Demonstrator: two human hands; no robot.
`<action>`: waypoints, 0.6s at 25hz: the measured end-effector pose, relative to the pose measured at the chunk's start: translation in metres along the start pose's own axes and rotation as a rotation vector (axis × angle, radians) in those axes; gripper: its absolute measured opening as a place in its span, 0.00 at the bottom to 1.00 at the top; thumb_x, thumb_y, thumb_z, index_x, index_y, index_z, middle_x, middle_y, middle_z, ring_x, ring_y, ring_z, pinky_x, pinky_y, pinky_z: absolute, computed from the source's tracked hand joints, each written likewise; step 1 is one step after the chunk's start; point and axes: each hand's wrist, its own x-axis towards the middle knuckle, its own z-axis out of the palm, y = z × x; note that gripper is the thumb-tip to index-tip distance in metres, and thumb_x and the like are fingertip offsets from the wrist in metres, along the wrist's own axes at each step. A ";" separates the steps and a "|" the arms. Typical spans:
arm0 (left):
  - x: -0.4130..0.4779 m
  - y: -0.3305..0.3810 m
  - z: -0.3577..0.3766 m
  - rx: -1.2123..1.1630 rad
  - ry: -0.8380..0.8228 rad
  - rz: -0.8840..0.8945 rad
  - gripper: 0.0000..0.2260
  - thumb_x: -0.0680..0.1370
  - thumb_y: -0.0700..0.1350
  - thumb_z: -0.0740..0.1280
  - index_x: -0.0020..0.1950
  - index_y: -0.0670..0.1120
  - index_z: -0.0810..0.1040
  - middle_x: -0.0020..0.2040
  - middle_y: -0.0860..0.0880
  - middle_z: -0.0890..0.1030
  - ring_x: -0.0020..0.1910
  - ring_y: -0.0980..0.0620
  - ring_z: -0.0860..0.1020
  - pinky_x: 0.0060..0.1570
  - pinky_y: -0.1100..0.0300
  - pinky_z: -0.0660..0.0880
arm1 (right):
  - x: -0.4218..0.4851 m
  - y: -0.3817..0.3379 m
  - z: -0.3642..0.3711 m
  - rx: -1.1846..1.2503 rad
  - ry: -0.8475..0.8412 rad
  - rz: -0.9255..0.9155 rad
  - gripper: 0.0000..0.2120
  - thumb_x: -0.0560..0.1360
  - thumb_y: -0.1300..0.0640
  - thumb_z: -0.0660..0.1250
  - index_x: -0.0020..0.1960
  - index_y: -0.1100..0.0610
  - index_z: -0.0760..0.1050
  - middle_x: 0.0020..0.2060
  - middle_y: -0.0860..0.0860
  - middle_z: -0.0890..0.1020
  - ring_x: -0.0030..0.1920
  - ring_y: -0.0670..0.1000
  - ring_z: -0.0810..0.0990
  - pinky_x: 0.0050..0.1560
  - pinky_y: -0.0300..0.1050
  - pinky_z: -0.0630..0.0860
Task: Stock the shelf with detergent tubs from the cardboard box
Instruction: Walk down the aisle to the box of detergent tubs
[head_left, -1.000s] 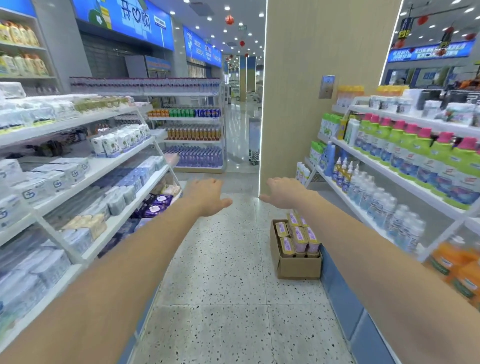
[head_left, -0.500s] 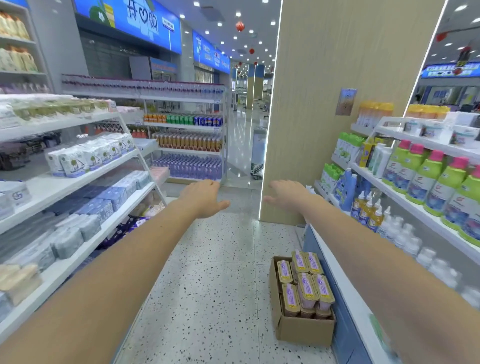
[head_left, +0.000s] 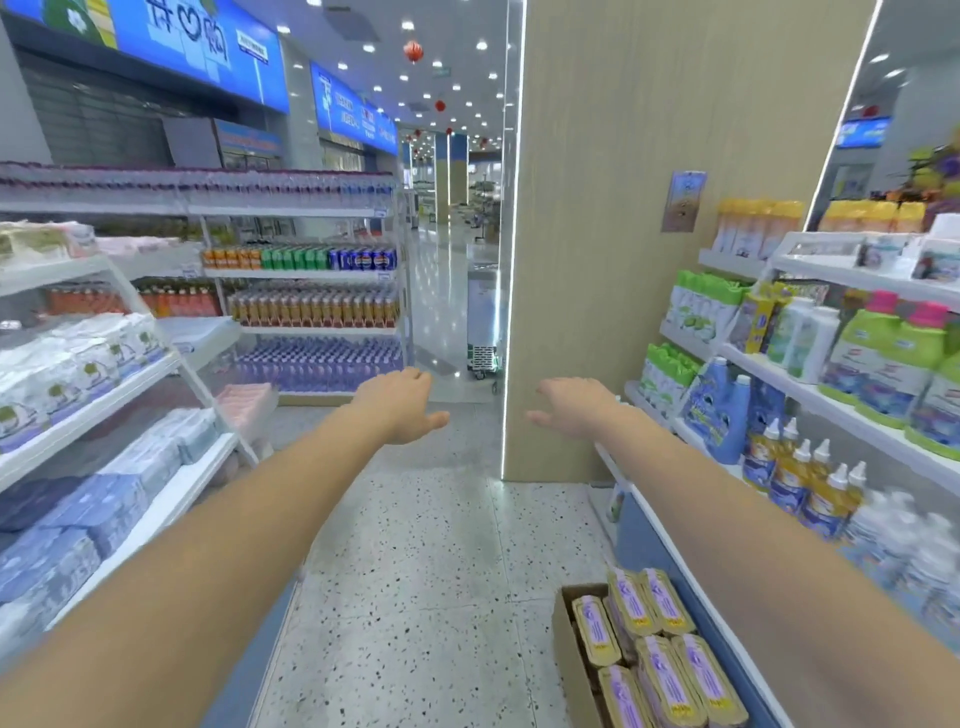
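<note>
Since both hands are out front at chest height w/ nothing in them, step in hand looks like the approach to the box (head_left: 571, 644), not a grasp yet. Left hand (head_left: 400, 405) fingers spread, empty; right hand (head_left: 574, 408) same, loosely apart, empty. Box sits on floor (head_left: 415, 571), near right, tight against the blue base of the right shelf (head_left: 691, 566). Tubs (head_left: 660, 649) packed upright-ish in rows, purple/yellow lids facing up, box looks full. Both hands well apart from it: box is below and nearer than the right hand, under the right forearm. To do it well imo: stop beside box, crouch, drop right hand straight down, take one tub by its sides, not lid. Can't tell which shelf gap is meant for tubs.
</note>
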 end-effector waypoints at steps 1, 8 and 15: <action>0.026 -0.011 0.000 0.020 0.003 0.023 0.31 0.77 0.60 0.56 0.73 0.42 0.59 0.73 0.43 0.65 0.69 0.43 0.68 0.64 0.47 0.69 | 0.022 0.003 0.000 0.003 0.002 0.025 0.25 0.78 0.44 0.56 0.68 0.59 0.66 0.65 0.57 0.75 0.63 0.58 0.74 0.64 0.53 0.67; 0.188 -0.019 0.016 0.016 -0.002 0.190 0.31 0.78 0.59 0.56 0.74 0.41 0.59 0.73 0.42 0.66 0.69 0.42 0.67 0.66 0.48 0.67 | 0.143 0.055 0.016 0.011 -0.037 0.202 0.25 0.78 0.44 0.56 0.68 0.60 0.66 0.68 0.58 0.72 0.67 0.58 0.70 0.65 0.52 0.64; 0.371 0.041 0.041 0.029 0.019 0.358 0.29 0.77 0.60 0.56 0.69 0.40 0.65 0.68 0.41 0.71 0.66 0.41 0.69 0.64 0.49 0.66 | 0.248 0.165 0.037 0.026 -0.012 0.342 0.23 0.78 0.45 0.56 0.64 0.62 0.67 0.64 0.59 0.74 0.64 0.59 0.71 0.62 0.52 0.66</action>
